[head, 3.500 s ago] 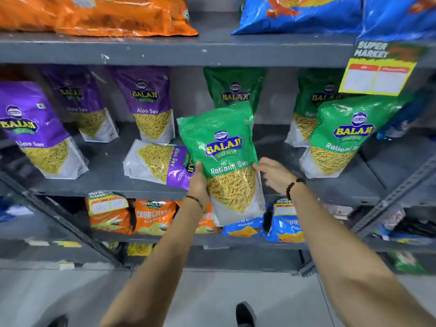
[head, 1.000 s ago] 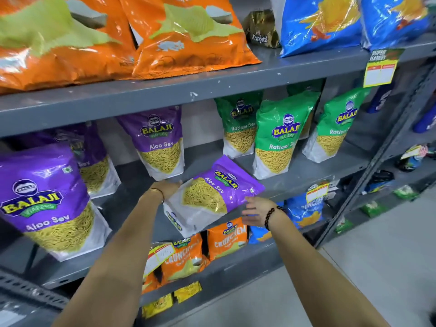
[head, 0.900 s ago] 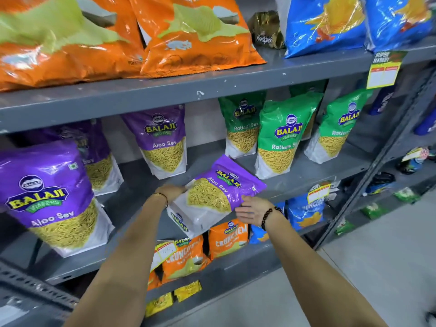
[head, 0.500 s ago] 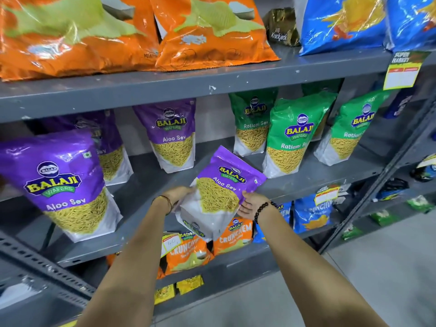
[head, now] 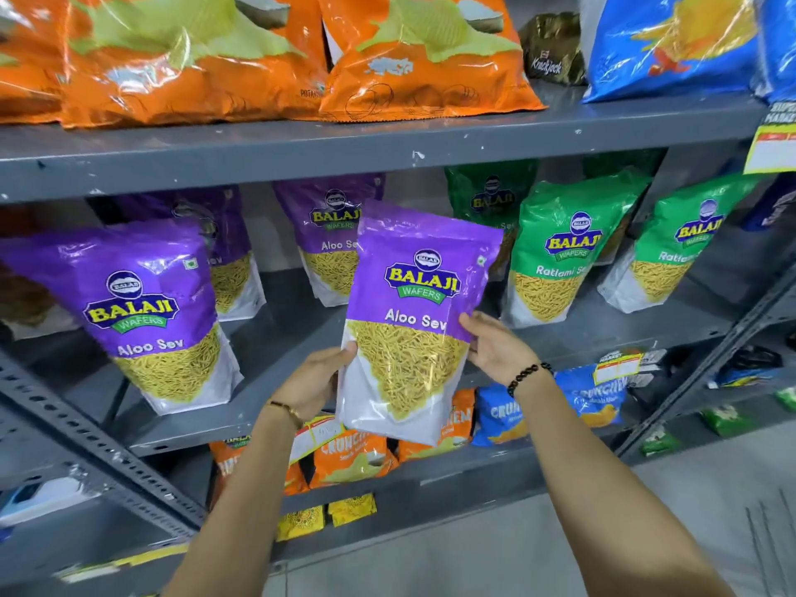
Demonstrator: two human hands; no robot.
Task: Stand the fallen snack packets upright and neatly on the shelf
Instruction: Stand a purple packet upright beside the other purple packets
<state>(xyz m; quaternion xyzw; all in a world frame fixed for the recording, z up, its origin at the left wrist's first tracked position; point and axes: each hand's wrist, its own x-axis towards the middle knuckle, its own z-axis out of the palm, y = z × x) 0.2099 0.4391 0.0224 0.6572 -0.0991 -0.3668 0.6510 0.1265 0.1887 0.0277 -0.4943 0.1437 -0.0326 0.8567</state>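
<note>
Before grey shelf (head: pixel 387 152), purple packet (head: pixel 413 321) upright

Head-worn, close in, facing forward and slightly down at grey shelf (head: pixel 301 148) just beyond fingers (head: pixel 474 325) of both hands.

Open shelf (head: pixel 284 333) floor at nine o'clock of the held packet (head: pixel 413 321), between purple packets (head: pixel 146 312); green packets (head: pixel 555 252) block three o'clock.
</note>
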